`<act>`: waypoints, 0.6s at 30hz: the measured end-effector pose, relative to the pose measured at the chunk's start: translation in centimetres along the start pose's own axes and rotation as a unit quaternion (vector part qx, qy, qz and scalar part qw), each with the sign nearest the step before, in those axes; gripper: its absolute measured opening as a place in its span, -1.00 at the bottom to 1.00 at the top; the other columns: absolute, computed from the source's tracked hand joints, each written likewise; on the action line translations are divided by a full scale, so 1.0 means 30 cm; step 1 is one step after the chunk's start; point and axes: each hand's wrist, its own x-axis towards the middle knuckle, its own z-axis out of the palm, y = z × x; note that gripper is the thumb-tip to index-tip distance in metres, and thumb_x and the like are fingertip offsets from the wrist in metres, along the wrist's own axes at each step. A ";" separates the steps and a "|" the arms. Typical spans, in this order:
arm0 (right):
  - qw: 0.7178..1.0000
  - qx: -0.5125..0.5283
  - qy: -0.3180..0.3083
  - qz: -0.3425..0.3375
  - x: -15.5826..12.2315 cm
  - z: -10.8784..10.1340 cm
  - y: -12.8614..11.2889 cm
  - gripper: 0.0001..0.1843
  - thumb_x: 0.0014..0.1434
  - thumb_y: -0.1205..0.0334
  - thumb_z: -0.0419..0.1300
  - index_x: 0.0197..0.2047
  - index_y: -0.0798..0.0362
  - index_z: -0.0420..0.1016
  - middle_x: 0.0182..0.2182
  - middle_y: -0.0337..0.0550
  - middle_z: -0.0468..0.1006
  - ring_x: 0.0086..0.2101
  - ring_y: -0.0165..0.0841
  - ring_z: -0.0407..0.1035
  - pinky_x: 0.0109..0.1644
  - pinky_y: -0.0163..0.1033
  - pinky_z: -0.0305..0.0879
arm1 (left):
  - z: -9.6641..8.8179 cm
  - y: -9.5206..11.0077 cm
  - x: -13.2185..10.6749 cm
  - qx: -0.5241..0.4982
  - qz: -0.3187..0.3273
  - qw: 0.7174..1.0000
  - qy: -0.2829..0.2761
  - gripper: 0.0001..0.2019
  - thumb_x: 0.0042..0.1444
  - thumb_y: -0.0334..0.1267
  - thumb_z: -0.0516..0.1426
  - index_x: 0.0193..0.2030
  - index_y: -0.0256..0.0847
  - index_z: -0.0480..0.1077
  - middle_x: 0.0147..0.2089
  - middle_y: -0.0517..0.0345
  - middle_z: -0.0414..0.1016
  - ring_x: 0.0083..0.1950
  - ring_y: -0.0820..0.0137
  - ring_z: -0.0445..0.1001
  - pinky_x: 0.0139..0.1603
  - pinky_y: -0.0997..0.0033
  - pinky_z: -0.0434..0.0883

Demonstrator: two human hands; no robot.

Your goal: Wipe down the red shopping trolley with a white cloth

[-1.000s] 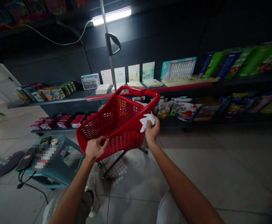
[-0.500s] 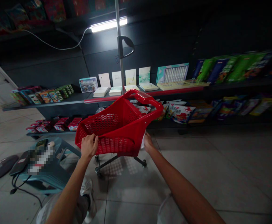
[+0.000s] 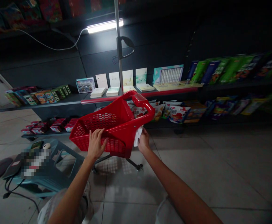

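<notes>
A small red plastic shopping cart [image 3: 117, 121] stands tilted on the tiled floor in front of me, its handle [image 3: 139, 99] toward the shelves. My left hand [image 3: 95, 143] rests on the cart's near rim with the fingers spread flat. My right hand [image 3: 144, 140] is closed on a crumpled white cloth [image 3: 137, 135] and presses it against the cart's right outer side, low under the handle. Part of the cloth is hidden by the cart wall.
A teal plastic stool [image 3: 54, 165] with a phone and small items stands at the left, cables beside it. Dark shelves [image 3: 63, 99] with boxed goods and cards run along the back. A metal pole [image 3: 119, 46] rises behind the cart.
My right hand has dropped with the cloth from the cart's upper right rim to its lower right side. My left hand has opened flat on the near rim, and the cart has shifted slightly left.
</notes>
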 end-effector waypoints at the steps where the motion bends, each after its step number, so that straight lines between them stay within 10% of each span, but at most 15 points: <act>1: 1.000 -0.020 -0.013 -0.016 -0.007 0.001 -0.010 -0.62 0.04 -0.04 0.28 -0.15 0.03 0.54 -0.38 -0.28 0.62 -0.44 -0.41 0.42 -0.33 -0.33 0.35 | 0.001 0.015 0.006 -0.012 0.013 1.000 -0.003 -0.44 0.35 -0.07 0.05 0.44 -0.15 0.13 0.35 -0.13 0.35 0.43 0.11 0.25 0.57 -0.21 -0.15; 9: 0.953 -0.240 -0.132 -0.130 -0.098 0.003 -0.048 -0.72 0.22 0.03 0.11 -0.28 0.06 0.51 -0.40 -0.23 0.54 -0.37 -0.36 0.37 -0.24 -0.31 0.26 | 0.034 0.115 0.050 -0.014 0.024 1.000 0.009 -0.24 0.27 0.07 0.15 0.48 -0.16 -0.01 0.43 -0.20 0.25 0.50 0.03 0.14 0.55 -0.32 -0.34; 18: 0.935 -0.320 -0.154 -0.020 -0.242 -0.021 0.174 -0.86 0.13 0.19 0.13 -0.30 -0.03 0.52 -0.38 -0.17 0.60 -0.30 -0.23 0.48 -0.12 -0.20 0.34 | 0.064 0.024 0.066 0.007 -0.017 0.998 0.053 -0.28 0.11 0.15 0.26 0.27 -0.18 0.17 0.23 -0.20 0.39 0.35 0.01 0.31 0.53 -0.29 -0.16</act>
